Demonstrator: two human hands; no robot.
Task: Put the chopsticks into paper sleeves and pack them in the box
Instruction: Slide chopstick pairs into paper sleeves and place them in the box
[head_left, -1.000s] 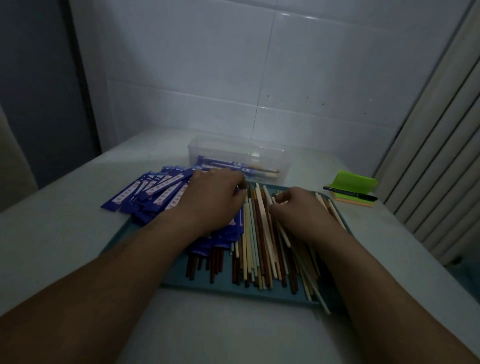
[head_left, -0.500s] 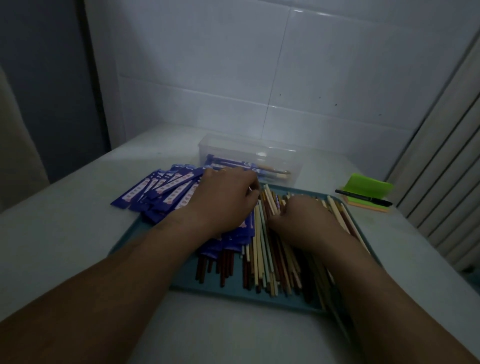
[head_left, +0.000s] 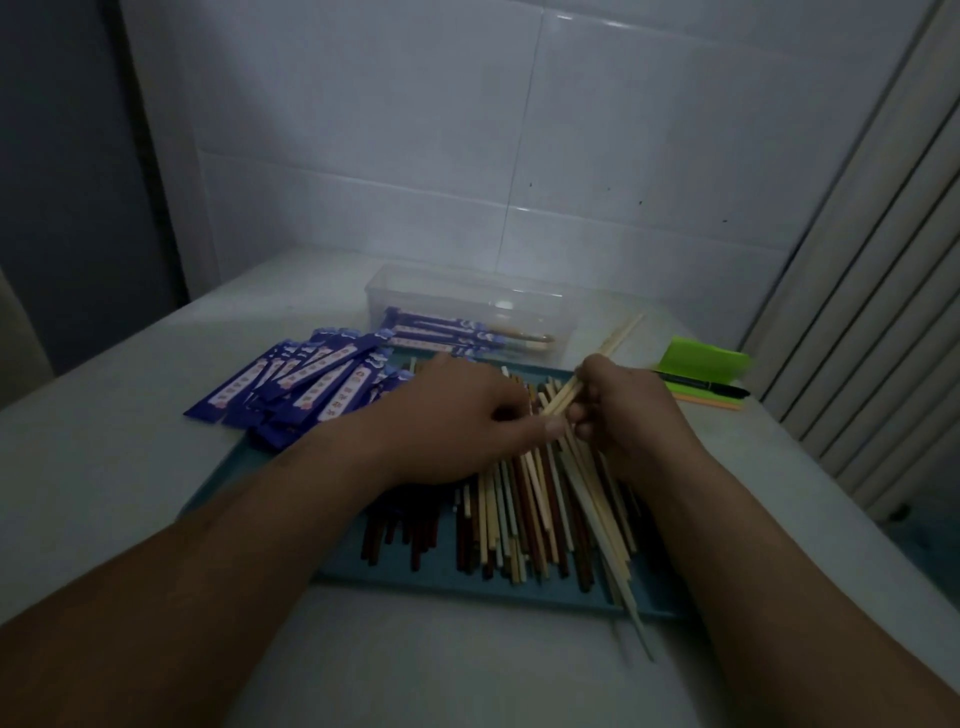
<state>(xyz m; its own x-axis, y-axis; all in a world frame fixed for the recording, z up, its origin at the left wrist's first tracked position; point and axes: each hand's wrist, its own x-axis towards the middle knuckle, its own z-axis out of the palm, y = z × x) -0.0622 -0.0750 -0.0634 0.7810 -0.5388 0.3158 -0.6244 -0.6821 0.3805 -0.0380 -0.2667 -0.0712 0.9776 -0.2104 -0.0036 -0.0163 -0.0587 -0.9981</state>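
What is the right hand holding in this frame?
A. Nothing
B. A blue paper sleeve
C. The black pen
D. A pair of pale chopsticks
D: the right hand grips a pair of pale chopsticks lifted off the pile, their far ends angled up toward the clear box, while the pen lies on the green notepad.
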